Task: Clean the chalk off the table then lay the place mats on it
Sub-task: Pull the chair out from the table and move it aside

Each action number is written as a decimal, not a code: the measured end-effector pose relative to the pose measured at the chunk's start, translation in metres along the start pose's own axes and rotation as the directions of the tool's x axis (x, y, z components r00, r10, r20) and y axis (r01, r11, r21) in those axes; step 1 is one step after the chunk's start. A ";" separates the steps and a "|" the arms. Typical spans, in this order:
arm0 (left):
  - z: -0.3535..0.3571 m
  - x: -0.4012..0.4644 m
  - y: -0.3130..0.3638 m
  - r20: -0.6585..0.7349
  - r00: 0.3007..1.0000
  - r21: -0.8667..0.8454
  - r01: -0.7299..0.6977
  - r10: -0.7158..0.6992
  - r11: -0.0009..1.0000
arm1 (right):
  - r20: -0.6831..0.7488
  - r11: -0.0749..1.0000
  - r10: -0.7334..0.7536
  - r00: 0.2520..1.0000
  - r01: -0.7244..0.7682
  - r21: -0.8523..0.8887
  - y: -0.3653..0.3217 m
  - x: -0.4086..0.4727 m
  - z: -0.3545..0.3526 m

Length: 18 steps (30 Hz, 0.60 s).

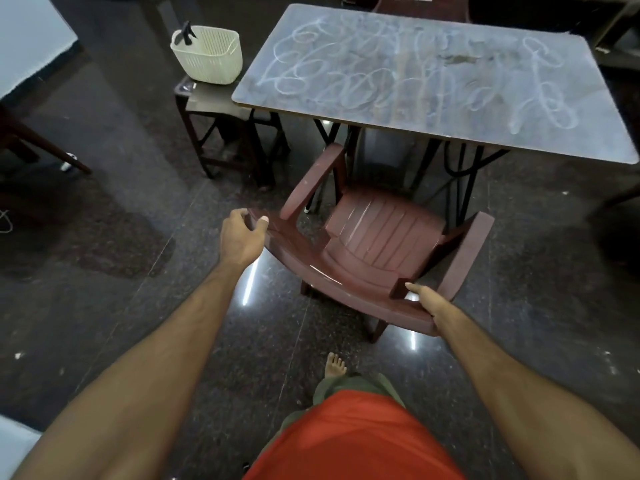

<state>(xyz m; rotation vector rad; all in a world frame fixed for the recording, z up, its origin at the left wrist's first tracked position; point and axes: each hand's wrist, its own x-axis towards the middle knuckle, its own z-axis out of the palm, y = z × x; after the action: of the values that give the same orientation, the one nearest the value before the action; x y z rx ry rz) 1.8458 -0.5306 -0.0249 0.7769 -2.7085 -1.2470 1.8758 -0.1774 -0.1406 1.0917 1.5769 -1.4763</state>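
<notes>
Two hands on one brown plastic armchair, seen from above. Left hand: fingers curled over the left end of the backrest's top edge, thumb on the near face, clamped on the plastic. Right hand: wrapped round the right end of the backrest near the armrest joint, thumb lying flat along the top, fingers hidden beneath the rim. Chair: facing the table, front edge of seat at the table's near edge, standing on a dark polished stone floor with streaks of reflected light.

Table: grey rectangular top on dark metal legs, directly beyond the chair. Chalk scribbles: white loops and curls across most of the tabletop, from the left end to the right end; a darker smudge near the far middle.

Basket: cream perforated plastic, on a small dark stool just beside the table's left end. Dark spray-bottle nozzle: protruding over the basket's left rim; remaining contents hidden.

Second brown chair: at the table's far side, only the top in view. Further table: pale top, at upper left, well apart.

Wearer: orange shirt, olive trousers, one bare foot on the floor behind the chair.
</notes>
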 end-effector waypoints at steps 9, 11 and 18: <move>0.006 0.069 0.012 0.267 0.955 0.324 0.035 -0.127 0.945 | -0.054 0.998 0.064 0.997 -0.064 0.005 -0.002 0.029 -0.003; 0.012 0.088 0.012 0.338 0.928 0.413 0.005 -0.158 0.911 | -0.060 0.996 0.076 0.995 -0.073 0.057 -0.002 0.033 -0.007; 0.021 0.129 0.012 0.572 0.754 0.525 -0.033 -0.323 0.851 | -0.053 0.992 0.103 0.993 -0.099 0.080 0.006 0.036 -0.011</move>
<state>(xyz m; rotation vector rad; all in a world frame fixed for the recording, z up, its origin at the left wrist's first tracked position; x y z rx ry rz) 1.7232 -0.5696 -0.0496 0.7027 -3.7224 -0.9365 1.8679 -0.1623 -0.1744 1.2497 1.4908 -1.4601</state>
